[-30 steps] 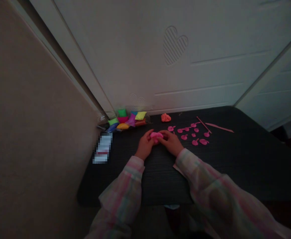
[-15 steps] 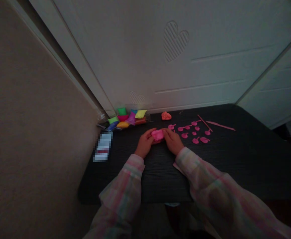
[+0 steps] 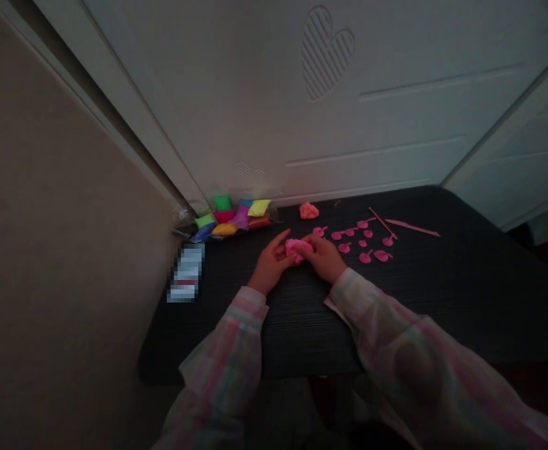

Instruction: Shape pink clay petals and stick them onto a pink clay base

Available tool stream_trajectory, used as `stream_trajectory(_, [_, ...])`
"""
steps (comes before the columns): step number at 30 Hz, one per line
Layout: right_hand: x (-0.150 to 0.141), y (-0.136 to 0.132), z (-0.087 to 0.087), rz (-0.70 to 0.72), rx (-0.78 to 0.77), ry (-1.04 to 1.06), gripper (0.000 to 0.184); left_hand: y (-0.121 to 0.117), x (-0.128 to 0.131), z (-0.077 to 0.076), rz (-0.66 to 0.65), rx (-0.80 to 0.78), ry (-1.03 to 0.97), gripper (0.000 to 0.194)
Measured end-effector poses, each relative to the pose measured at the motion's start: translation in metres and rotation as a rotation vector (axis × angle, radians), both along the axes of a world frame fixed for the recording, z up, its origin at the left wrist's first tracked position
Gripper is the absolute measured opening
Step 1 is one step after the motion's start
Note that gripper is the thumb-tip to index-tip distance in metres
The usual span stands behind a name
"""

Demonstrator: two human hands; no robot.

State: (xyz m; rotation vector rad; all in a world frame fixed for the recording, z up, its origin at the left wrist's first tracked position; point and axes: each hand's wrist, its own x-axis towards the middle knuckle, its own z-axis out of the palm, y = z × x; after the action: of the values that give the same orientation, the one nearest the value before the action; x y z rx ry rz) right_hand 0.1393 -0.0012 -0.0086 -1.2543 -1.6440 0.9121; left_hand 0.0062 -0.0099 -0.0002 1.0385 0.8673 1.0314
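Holding 1 pink lump over dark worktop, L hand & R hand both w/ grip clamped on it. To R: approx. 10 small pink pcs, 1 rod, 1 flat strip. Behind: 1 orange lump.

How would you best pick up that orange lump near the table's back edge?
Probably by its sides, coming from above or the near side: the orange lump is chunky and sits apart, and the white panel rises behind it.
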Motion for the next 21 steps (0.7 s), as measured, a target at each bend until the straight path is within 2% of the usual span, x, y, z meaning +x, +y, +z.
stream_trajectory(5, [0.0016, -0.0010, 0.0012, -0.091, 0.067, -0.123, 0.030, 0.0000, 0.0006, -0.0020, -0.029, -0.003, 0.017, 0.068])
stream_trajectory(10, [0.0010, -0.0004, -0.0016, -0.124, 0.036, -0.040, 0.042, 0.0015, 0.0003, -0.0027, -0.014, -0.003, 0.030, 0.059])
stream_trajectory(15, [-0.0001, -0.0004, -0.0021, 0.010, 0.025, -0.014, 0.026, 0.0030, -0.0009, -0.0030, 0.030, -0.030, 0.032, 0.050])
stream_trajectory(21, [0.0015, -0.0019, 0.0006, -0.041, 0.047, -0.100, 0.022, 0.0020, -0.0001, -0.0040, 0.010, -0.049, 0.040, 0.045])
